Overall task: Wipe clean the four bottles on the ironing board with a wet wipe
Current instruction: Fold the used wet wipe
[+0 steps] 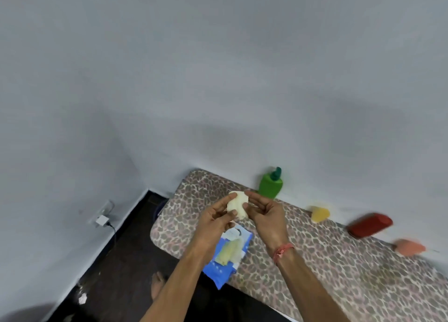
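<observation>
Above the leopard-print ironing board (339,256), my left hand (215,222) and my right hand (266,215) together hold a crumpled white wet wipe (238,204) between their fingertips. A blue pack of wet wipes (228,256) lies open below my hands at the board's near edge. Along the wall stand a green bottle (270,184), a blurred yellow bottle (320,214), a dark red bottle (369,225) lying tilted, and a blurred orange bottle (409,247).
A pale wall runs behind the board. At the left, a white charger (101,221) is plugged into a wall socket with a dark cable hanging down. The dark floor (116,268) and a bare foot (157,285) show below the board's rounded end.
</observation>
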